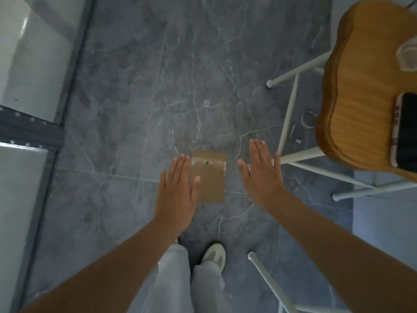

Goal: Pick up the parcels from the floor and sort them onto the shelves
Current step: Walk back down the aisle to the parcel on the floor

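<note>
A small flat brown cardboard parcel (211, 177) with clear tape across its top lies on the grey marble floor (169, 86), in the middle of the view. My left hand (177, 188) hovers flat, fingers apart, at the parcel's left edge, its thumb overlapping that edge. My right hand (262, 175) is stretched out flat to the right of the parcel, apart from it. Neither hand holds anything.
A metal shelf unit (24, 132) with pale boards runs along the left. A wooden stool (365, 91) with white legs stands at the right, a phone (405, 134) lying on its seat. My legs and a white shoe (214, 256) are below the parcel.
</note>
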The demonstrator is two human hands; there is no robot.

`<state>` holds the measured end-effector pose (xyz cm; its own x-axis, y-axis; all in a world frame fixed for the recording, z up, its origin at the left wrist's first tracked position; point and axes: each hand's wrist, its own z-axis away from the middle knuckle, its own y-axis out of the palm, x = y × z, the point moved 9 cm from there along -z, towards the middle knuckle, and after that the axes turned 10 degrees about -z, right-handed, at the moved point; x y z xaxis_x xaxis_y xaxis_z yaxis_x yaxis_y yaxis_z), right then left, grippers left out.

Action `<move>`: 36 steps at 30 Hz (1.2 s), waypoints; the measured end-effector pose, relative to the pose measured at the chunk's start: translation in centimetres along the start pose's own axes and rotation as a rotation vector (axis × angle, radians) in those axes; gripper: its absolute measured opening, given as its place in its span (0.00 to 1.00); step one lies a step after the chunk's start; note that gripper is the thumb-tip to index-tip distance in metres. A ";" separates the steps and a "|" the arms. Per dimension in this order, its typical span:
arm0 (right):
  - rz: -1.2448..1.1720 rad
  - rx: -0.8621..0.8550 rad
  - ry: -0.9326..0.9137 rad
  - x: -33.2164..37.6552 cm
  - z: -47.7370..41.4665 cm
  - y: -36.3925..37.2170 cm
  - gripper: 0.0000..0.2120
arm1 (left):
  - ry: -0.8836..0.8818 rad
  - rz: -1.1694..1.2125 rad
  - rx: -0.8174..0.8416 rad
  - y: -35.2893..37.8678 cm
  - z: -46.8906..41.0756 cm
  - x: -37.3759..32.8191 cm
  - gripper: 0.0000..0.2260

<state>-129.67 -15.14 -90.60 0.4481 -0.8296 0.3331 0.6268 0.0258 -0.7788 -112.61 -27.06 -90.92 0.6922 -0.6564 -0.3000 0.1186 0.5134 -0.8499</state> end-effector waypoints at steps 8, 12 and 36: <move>-0.504 0.061 0.229 -5.1 -9.3 13.2 0.27 | -0.216 0.339 0.162 14.1 -7.3 5.7 0.26; -0.751 0.100 0.466 -7.0 -11.6 19.3 0.26 | -0.449 0.654 0.247 19.8 -9.8 8.0 0.26; -0.965 0.188 0.479 6.1 -6.1 11.5 0.27 | -0.969 1.146 0.206 11.2 -3.8 12.1 0.30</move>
<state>-123.58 -23.29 -100.80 -0.5533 -0.6763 0.4863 0.6863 -0.7010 -0.1941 -105.56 -31.35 -105.74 0.6543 0.7041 -0.2758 -0.7559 0.5991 -0.2638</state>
